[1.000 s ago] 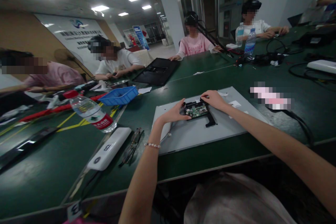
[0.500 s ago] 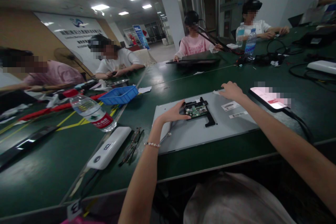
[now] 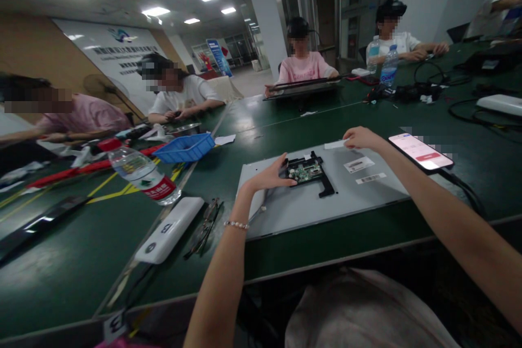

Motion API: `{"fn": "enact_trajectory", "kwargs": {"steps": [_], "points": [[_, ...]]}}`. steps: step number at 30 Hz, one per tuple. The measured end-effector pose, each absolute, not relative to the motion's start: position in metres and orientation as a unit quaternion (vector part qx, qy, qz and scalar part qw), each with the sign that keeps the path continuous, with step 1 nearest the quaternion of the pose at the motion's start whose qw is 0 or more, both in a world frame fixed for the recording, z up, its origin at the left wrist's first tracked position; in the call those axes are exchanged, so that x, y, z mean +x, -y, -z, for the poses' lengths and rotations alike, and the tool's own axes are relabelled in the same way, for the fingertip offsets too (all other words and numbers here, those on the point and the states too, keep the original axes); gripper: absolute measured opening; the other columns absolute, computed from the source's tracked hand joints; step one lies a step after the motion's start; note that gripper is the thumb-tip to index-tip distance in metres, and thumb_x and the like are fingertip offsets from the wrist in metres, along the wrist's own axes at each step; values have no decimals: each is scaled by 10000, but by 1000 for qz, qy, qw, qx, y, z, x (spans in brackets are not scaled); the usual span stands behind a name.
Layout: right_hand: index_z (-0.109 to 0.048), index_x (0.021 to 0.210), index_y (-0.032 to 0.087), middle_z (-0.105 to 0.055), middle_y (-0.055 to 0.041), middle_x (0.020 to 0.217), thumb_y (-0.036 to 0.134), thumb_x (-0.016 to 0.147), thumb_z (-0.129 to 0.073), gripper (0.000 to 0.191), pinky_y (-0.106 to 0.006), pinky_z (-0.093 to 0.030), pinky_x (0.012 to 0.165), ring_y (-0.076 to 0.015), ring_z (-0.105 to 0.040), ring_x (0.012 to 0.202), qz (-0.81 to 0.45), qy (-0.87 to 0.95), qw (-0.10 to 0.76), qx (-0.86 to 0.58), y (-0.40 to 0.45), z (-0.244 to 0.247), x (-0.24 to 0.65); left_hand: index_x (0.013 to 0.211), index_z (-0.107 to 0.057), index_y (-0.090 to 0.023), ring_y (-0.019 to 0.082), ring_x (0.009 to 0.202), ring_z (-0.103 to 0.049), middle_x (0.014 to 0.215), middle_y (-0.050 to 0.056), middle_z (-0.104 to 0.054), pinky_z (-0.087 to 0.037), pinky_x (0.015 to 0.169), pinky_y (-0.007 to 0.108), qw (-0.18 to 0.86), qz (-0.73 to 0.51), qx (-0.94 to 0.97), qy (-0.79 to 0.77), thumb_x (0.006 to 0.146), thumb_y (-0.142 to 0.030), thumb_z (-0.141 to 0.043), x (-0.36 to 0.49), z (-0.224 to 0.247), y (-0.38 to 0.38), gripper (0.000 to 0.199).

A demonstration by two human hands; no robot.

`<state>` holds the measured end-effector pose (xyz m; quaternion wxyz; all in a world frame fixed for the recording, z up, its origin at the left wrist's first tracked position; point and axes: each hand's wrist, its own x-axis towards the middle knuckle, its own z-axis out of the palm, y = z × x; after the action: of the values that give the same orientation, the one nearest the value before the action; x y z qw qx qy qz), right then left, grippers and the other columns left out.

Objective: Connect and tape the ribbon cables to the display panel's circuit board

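A flat grey panel [image 3: 285, 212] lies on the green table in front of me. On it rests a black bracket [image 3: 325, 184] with a green circuit board [image 3: 305, 173]. My left hand [image 3: 272, 175] has its thumb and fingers round the left end of the bracket. At the panel's far edge my right hand [image 3: 361, 138] pinches the end of a thin white strip [image 3: 334, 144]. Two barcode labels [image 3: 370, 178] are stuck on the panel's right part.
To the left are a blue tray [image 3: 185, 148], a water bottle [image 3: 142, 174], a white power bank [image 3: 170, 231] and glasses [image 3: 206, 228]. A phone [image 3: 422, 152] with a cable lies right. Several people sit around the table, one holding a dark panel [image 3: 304, 87].
My right hand has shifted slightly, and more of the white strip shows beside it. My left hand stays put. Across the table, a person's dark panel is now tilted up.
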<state>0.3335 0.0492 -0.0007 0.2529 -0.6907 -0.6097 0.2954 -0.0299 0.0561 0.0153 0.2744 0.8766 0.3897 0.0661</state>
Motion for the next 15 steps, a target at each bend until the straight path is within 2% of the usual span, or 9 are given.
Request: {"fn": "enact_trajectory", "kwargs": {"steps": [3, 5, 7, 11, 13, 15], "points": [[-644, 1048, 170, -695, -89, 942, 292, 773, -659, 301, -247, -494, 694, -171, -637, 832, -405, 603, 349, -592, -37, -15, 325, 1525, -14, -147, 318, 1416, -257, 1549, 209, -203, -214, 1166, 460, 287, -66, 874, -387, 706, -560, -692, -30, -16, -55, 1140], [-635, 1071, 172, -689, -88, 954, 323, 771, -681, 339, -243, -496, 711, -160, -630, 840, -467, 613, 358, -528, -30, -24, 319, 1524, 29, -153, 312, 1418, -255, 1554, 207, -190, -221, 1164, 452, 299, -63, 871, -386, 712, -569, -685, -30, -16, -54, 1158], [-639, 1065, 177, -688, -74, 944, 332, 740, -718, 369, -240, -497, 708, -150, -629, 829, -520, 626, 315, -488, -25, -29, 313, 1525, 21, -174, 305, 1421, -250, 1565, 188, -163, -232, 1160, 441, 302, -70, 869, -384, 731, -579, -664, -30, -16, -54, 1124], [-655, 1023, 179, -699, -52, 894, 321, 682, -768, 387, -221, -486, 645, -152, -645, 817, -576, 646, 186, -464, -22, -29, 301, 1517, -108, -232, 281, 1432, -223, 1577, 123, -171, -228, 1161, 423, 247, -144, 876, -390, 806, -564, -589, -22, -24, -49, 920], [-658, 999, 178, -707, -53, 874, 314, 669, -778, 377, -204, -470, 597, -159, -658, 815, -581, 654, 140, -464, -21, -27, 296, 1496, -192, -240, 261, 1400, -291, 1550, 108, -250, -282, 1135, 405, 212, -209, 879, -373, 847, -515, -557, -15, -33, -43, 794], [-656, 981, 180, -716, -57, 868, 312, 669, -778, 360, -190, -453, 561, -162, -670, 812, -583, 660, 106, -461, -20, -25, 291, 1447, -320, -232, 233, 1306, -421, 1478, 105, -374, -381, 1060, 363, 205, -256, 883, -336, 875, -447, -538, -5, -43, -33, 649]]}}
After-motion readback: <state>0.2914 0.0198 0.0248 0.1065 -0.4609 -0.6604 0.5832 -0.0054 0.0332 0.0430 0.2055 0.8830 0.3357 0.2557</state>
